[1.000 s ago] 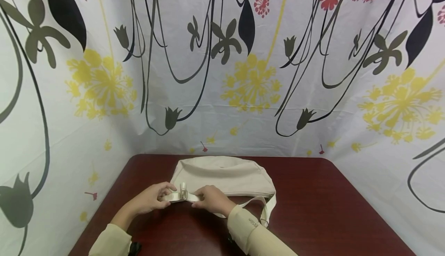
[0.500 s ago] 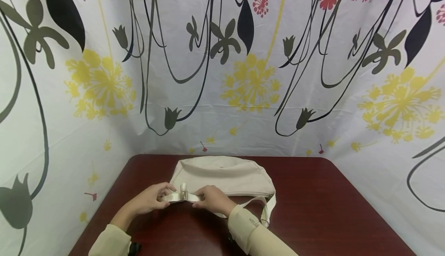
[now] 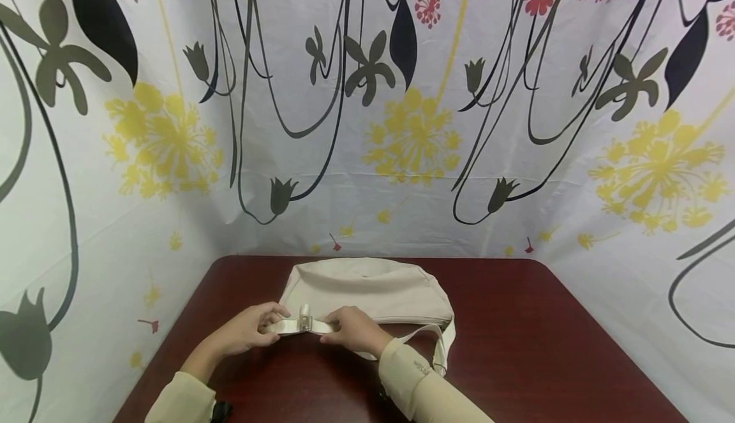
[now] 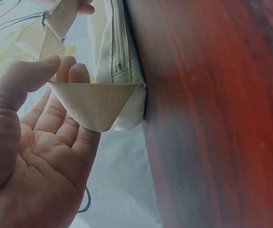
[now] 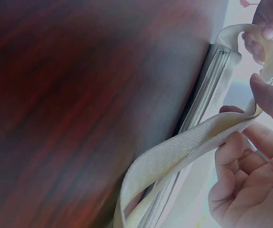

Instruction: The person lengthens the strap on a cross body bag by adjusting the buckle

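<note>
A cream fabric bag [image 3: 367, 286] lies on the dark red table in the head view, its zipper [image 5: 206, 99] running along the near edge. Its strap [image 3: 284, 326] is lifted at the front left, with a metal buckle [image 3: 305, 323] between the two hands. My left hand [image 3: 249, 329] pinches the strap left of the buckle, thumb against fingers. Right of it, my right hand [image 3: 355, 331] pinches the strap between thumb and fingers. A wide loop of the strap [image 5: 169, 154] hangs from the right hand back toward the bag.
The table [image 3: 517, 346] has its far edge just behind the bag. White cloth [image 3: 367, 155] printed with flowers and stems hangs behind the table and along both sides. More strap [image 3: 441, 349] droops at the bag's right end.
The head view has drifted very slightly. Both hands keep their pinch on the strap in almost the same place, and the bag stays put.
</note>
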The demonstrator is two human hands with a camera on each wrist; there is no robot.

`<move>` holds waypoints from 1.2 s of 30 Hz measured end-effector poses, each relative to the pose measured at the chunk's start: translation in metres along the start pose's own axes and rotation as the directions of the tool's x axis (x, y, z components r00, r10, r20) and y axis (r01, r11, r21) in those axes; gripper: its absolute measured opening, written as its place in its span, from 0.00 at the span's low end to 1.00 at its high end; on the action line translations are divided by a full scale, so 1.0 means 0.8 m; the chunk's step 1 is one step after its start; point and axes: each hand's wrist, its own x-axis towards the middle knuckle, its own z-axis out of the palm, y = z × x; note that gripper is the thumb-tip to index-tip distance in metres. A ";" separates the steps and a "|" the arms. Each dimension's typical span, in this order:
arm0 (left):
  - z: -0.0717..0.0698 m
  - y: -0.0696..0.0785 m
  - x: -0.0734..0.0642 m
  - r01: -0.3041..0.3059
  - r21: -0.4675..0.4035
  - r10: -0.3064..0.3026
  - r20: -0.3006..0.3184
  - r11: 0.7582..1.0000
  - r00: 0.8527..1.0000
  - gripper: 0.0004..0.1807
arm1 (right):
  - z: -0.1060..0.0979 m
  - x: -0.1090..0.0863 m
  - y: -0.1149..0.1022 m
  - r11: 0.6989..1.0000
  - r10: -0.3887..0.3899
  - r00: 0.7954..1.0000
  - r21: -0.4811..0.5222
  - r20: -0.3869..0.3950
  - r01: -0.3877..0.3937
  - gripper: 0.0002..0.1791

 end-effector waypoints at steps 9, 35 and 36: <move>0.000 0.001 0.000 0.005 0.001 -0.005 0.002 1.000 1.000 0.21 | -0.002 -0.003 -0.001 1.000 0.013 1.000 0.011 0.003 -0.014 0.06; 0.000 0.003 -0.001 0.002 -0.020 -0.002 0.008 1.000 1.000 0.20 | -0.012 -0.012 0.003 1.000 -0.005 1.000 0.008 0.005 0.004 0.06; 0.000 0.002 -0.001 0.002 -0.022 -0.001 0.008 1.000 1.000 0.20 | -0.012 -0.012 0.003 1.000 -0.006 1.000 0.009 0.006 0.006 0.06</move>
